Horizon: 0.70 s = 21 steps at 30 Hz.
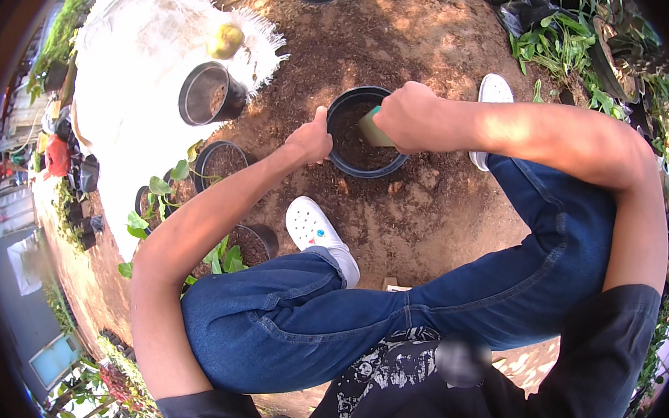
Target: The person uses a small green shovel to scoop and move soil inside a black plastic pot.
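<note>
A black pot (363,172) with dark soil inside stands on the dirt at the centre. My left hand (309,136) grips its left rim, with the thumb up along the edge. My right hand (409,115) is closed on a green-handled scoop-like tool (377,135), whose flat olive-coloured blade is down in the pot at its right side; the tip is against or in the soil, I cannot tell which.
An empty black pot (191,93) and a yellowish round object (226,40) rest on a white woven sack (123,35). Potted leafy plants (227,156) stand left of me, more greenery (559,50) at upper right. My white clogs (306,226) flank the central pot.
</note>
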Each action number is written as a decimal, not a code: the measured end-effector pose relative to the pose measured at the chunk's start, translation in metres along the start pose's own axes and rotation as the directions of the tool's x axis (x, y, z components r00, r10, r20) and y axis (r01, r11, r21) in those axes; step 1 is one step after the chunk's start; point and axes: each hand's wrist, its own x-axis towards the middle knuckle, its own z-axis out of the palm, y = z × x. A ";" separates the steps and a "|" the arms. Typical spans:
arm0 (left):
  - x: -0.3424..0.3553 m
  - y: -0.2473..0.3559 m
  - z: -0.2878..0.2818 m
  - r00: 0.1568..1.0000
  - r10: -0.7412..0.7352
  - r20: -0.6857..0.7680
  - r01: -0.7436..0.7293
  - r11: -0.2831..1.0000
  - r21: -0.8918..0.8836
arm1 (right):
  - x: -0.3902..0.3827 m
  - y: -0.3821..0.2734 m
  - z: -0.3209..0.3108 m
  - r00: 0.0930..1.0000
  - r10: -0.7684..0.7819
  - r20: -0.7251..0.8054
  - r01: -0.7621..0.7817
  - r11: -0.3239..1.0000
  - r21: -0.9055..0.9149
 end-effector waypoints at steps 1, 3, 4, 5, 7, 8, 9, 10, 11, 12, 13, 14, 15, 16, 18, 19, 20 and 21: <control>0.001 0.001 0.000 1.000 0.001 0.003 -0.001 1.000 0.004 | 0.000 0.001 0.005 1.000 0.014 0.009 -0.014 1.000 0.025; 0.004 0.001 0.000 1.000 -0.002 0.008 0.002 1.000 0.012 | 0.001 0.007 0.007 0.999 0.038 0.027 -0.039 0.998 0.053; 0.004 0.000 0.001 1.000 -0.004 0.005 0.004 1.000 0.022 | 0.000 0.009 0.006 0.998 0.049 0.036 -0.051 0.996 0.068; 0.005 -0.001 0.001 1.000 -0.005 0.001 0.005 0.999 0.033 | -0.001 0.010 0.004 0.999 0.037 0.018 -0.038 0.998 0.044; 0.008 -0.007 0.003 1.000 -0.001 -0.015 0.002 0.999 0.049 | 0.004 0.010 0.013 0.997 0.012 -0.080 -0.009 0.999 0.047; 0.009 -0.010 0.005 1.000 0.004 -0.026 -0.003 0.999 0.053 | 0.006 0.010 0.018 0.992 0.001 -0.129 0.005 0.999 0.048; 0.008 -0.010 0.006 0.999 0.009 -0.035 -0.007 0.998 0.058 | 0.005 0.011 0.020 0.994 0.010 -0.111 -0.002 0.997 0.071; 0.009 -0.009 0.005 1.000 -0.001 -0.018 0.002 0.999 0.051 | 0.004 0.011 0.022 0.995 0.019 -0.094 -0.010 0.995 0.094; 0.010 -0.009 0.004 1.000 -0.010 -0.001 0.010 0.999 0.046 | 0.004 0.011 0.024 0.997 0.027 -0.077 -0.018 0.993 0.117; 0.010 -0.008 0.004 1.000 -0.019 0.016 0.018 0.999 0.038 | 0.001 0.010 0.021 0.998 0.020 -0.060 -0.014 0.995 0.099; 0.010 -0.008 0.005 1.000 -0.014 0.005 0.014 0.999 0.049 | -0.002 0.010 0.016 0.999 0.013 -0.044 -0.009 0.997 0.081; 0.009 -0.008 0.005 1.000 -0.009 -0.005 0.010 0.998 0.061 | -0.004 0.009 0.013 1.000 0.006 -0.027 -0.004 0.998 0.063; 0.009 -0.008 0.005 1.000 -0.002 -0.017 0.003 0.997 0.072 | -0.006 0.010 0.014 1.000 0.012 -0.017 -0.011 0.997 0.077; 0.010 -0.008 0.005 1.000 0.002 -0.018 -0.001 0.997 0.082 | -0.007 0.010 0.016 1.000 0.018 -0.006 -0.017 0.996 0.091; 0.011 -0.009 0.006 1.000 0.006 -0.020 -0.004 0.995 0.100 | -0.007 0.010 0.016 1.000 0.025 0.000 -0.025 0.995 0.097; 0.011 -0.010 0.006 1.000 0.002 -0.026 0.001 0.994 0.110 | -0.007 0.009 0.016 1.000 0.025 -0.005 -0.025 0.996 0.088; 0.012 -0.012 0.006 1.000 -0.002 -0.032 0.006 0.993 0.118 | -0.006 0.008 0.016 1.000 0.025 -0.010 -0.024 0.997 0.080; 0.012 -0.010 0.006 0.999 -0.002 -0.036 0.006 0.992 0.127 | -0.005 0.008 0.016 1.000 0.027 -0.007 -0.027 0.997 0.078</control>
